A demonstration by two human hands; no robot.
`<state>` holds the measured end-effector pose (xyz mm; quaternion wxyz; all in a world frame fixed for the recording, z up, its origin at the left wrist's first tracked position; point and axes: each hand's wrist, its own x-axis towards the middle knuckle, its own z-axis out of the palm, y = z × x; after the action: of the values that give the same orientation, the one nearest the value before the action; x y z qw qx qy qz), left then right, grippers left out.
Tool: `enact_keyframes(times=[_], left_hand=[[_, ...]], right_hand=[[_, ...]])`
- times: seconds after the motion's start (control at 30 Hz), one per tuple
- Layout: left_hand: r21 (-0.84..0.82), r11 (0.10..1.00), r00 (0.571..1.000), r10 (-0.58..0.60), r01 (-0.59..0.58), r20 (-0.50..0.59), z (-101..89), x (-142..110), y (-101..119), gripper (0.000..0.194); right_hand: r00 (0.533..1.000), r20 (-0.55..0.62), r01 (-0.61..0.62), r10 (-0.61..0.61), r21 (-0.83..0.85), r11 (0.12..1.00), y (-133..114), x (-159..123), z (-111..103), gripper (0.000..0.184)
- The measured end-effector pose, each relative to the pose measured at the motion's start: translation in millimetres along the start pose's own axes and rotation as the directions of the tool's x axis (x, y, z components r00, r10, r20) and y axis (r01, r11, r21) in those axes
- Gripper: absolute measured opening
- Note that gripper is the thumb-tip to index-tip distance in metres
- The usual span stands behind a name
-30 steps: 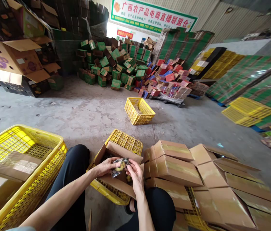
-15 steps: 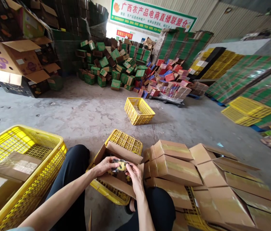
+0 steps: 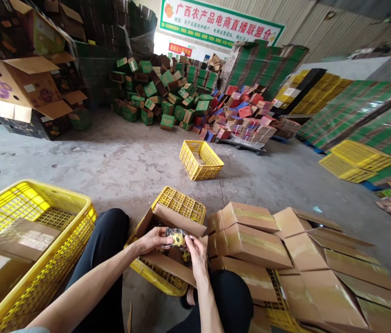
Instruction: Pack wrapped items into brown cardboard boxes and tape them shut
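Between my hands, above an open cardboard box (image 3: 167, 262), is a small yellow fruit in a clear plastic wrapper (image 3: 177, 238); its exact kind is not plain. My left hand (image 3: 154, 240) pinches the wrapper at its left end. On the other side, my right hand (image 3: 195, 249) pinches the wrapper's right end. More wrapped yellow pieces (image 3: 185, 255) show inside the box, partly hidden by my right hand. The box rests on a yellow plastic crate (image 3: 181, 203) between my knees.
At left stands a large yellow crate (image 3: 89, 217) with closed cartons in it. Stacked brown cartons (image 3: 251, 236) fill the right side. Ahead on the concrete floor is a smaller yellow crate (image 3: 202, 167). Farther off lie heaped green boxes (image 3: 167, 121) and red boxes (image 3: 244, 111).
The wrapped fruit has turned and shifted slightly right, and more of its yellow surface shows. My right fingers have moved a little outward along the wrapper.
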<state>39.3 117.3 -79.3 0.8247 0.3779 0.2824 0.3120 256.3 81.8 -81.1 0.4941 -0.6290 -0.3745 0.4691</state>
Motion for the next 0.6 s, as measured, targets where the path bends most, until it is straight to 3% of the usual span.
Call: enact_keyframes(times=[0.33, 0.47, 0.6], left_hand=[[0.111, 0.993, 0.998, 0.048, -0.044, -0.035, 1.4, -2, 4, 0.055], [0.096, 0.995, 1.0, 0.023, -0.023, -0.006, 1.7, -4, 6, 0.057], [-0.054, 0.998, 1.0, 0.02, -0.019, 0.014, 0.3, -3, 2, 0.073]], right_hand=[[0.98, 0.195, -0.048, 0.03, 0.091, 0.995, -32, -30, 7, 0.063], [0.985, 0.168, -0.037, 0.029, 0.045, 0.998, -30, -26, 6, 0.058], [0.997, 0.077, -0.006, 0.003, 0.034, 0.999, -24, -20, 4, 0.059]])
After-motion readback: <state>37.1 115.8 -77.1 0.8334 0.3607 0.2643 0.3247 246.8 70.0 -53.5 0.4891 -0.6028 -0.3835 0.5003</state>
